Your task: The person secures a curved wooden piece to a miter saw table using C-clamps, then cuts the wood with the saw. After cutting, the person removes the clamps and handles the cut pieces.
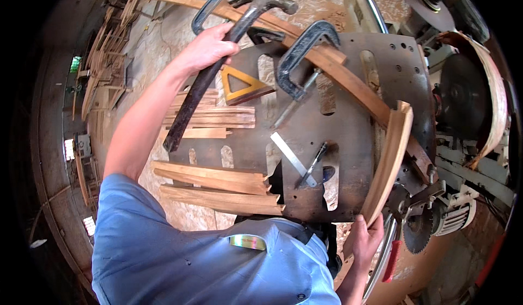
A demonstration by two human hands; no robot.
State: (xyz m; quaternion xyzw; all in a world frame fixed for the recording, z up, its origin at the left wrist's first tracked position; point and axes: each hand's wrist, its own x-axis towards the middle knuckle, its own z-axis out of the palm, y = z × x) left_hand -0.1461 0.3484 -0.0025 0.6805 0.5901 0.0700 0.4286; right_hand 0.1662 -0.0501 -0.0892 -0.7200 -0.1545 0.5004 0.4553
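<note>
My left hand [210, 49] is closed round the handle of a claw hammer [196, 98], its head pointing up and away over the far side of a slotted metal table [354, 136]. Low on the right, my right hand [364, 240] grips the near end of a curved wooden strip [389, 163], which slants up over the table's right side. Under the strip's far part runs a long wooden bar [359, 89], laid diagonally across the table. A C-clamp [283, 73] is on this bar, and another C-clamp [200, 19] stands farther left, partly behind the hammer.
A yellow triangular square [227, 87], a metal ruler [291, 156] and a dark pen [314, 163] lie on the table. Several shaped wooden pieces [212, 178] lie along its left side. To the right are a toothed saw blade [418, 231], a motor [456, 218] and a red handle [392, 261].
</note>
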